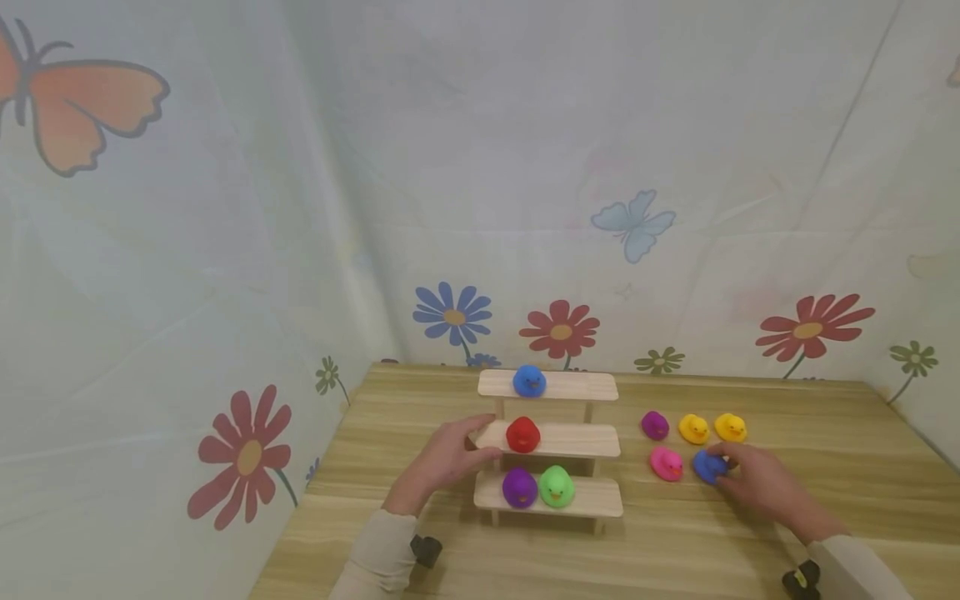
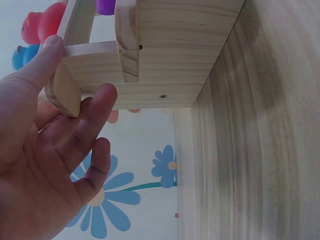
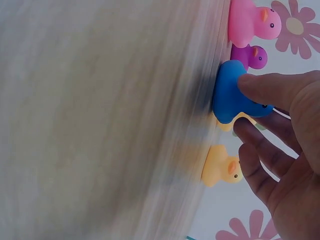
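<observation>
- Picking up seems the step in hand: the right hand (image 1: 765, 483) pinches a smooth, rounded, rubbery-looking blue duck (image 3: 227, 97) at the wood-grained table (image 1: 675, 554), fingers partly curled
- The left hand (image 1: 447, 452), half open, holds the end of a pale wooden three-tiered stand (image 1: 581, 438)
- Lifting likely calls for steady pressure (those curved sides could slip)
</observation>
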Demonstrator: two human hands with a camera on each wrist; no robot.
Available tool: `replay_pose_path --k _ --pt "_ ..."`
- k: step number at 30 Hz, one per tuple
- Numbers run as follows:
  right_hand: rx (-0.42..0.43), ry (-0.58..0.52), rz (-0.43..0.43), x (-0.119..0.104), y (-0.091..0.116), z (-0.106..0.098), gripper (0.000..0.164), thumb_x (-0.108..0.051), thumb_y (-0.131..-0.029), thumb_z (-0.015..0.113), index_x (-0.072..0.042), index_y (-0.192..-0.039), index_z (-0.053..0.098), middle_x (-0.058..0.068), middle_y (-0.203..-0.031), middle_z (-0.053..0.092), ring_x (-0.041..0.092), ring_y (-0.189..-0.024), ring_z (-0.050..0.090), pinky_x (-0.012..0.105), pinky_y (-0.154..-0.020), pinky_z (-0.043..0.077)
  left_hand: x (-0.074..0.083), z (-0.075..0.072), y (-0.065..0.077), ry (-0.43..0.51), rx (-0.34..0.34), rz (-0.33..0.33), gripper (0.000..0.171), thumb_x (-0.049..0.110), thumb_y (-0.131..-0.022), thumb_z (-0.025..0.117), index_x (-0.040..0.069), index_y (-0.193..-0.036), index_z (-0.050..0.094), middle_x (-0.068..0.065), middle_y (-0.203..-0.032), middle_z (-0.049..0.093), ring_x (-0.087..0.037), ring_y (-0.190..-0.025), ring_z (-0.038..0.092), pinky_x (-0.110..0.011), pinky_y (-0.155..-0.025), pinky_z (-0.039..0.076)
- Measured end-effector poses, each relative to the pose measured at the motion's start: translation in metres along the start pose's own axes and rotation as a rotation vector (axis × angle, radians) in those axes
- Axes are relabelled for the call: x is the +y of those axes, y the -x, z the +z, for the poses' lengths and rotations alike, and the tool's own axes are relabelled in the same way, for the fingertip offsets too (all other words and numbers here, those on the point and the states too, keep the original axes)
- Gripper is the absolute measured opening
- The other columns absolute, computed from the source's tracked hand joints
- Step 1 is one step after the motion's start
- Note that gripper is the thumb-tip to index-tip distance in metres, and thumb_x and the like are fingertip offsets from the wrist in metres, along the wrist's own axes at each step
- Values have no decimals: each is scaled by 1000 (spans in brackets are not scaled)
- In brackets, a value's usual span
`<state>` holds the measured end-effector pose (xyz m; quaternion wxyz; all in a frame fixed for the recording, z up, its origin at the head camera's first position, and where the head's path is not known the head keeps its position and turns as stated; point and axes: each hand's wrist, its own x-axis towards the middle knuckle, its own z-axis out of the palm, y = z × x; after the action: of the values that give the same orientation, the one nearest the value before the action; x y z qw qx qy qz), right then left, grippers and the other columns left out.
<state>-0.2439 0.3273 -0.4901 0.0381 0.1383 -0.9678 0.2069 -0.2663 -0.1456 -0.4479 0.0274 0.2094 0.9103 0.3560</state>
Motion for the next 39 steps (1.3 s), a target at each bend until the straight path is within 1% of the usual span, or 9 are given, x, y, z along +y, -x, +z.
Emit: replay_pose_path --k 7,14,20,28,39 --pt "2 -12 9 1 0 1 33 -9 -76 75 -4 -107 64 5 -90 64 20 -78 58 46 -70 50 0 0 0 -5 6 13 64 44 -83 68 15 -137 49 -1 -124 59 -8 -68 57 -24 -59 49" --pt "-26 -26 57 -2 -1 -2 34 -13 -78 75 -3 -109 64 7 -93 64 22 -80 57 45 -70 50 -1 0 0 3 3 10 64 44 -84 68 15 -137 49 -1 -125 58 -8 -69 57 -24 -60 49" --pt "2 -15 31 -1 -2 1 33 -11 -77 75 -3 -107 64 9 -95 65 23 -81 59 46 -70 50 1 -1 0 -5 4 4 64 45 -84 67 15 -137 49 -1 -124 59 -9 -69 57 -24 -60 49" --pt "-16 -25 40 0 -3 -1 33 -12 -78 75 -4 -108 64 9 -95 65 24 -81 59 47 -70 50 0 0 0 -12 3 3 65 45 -84 67 15 -138 48 -1 -125 58 -8 -70 57 -24 -60 49" --pt "8 -26 24 1 -2 1 33 -10 -77 75 -3 -107 64 10 -96 65 24 -81 59 47 -70 50 0 1 -1 -19 -1 -4 66 45 -84 67 14 -138 47 -2 -126 58 -8 -70 57 -24 -60 49"
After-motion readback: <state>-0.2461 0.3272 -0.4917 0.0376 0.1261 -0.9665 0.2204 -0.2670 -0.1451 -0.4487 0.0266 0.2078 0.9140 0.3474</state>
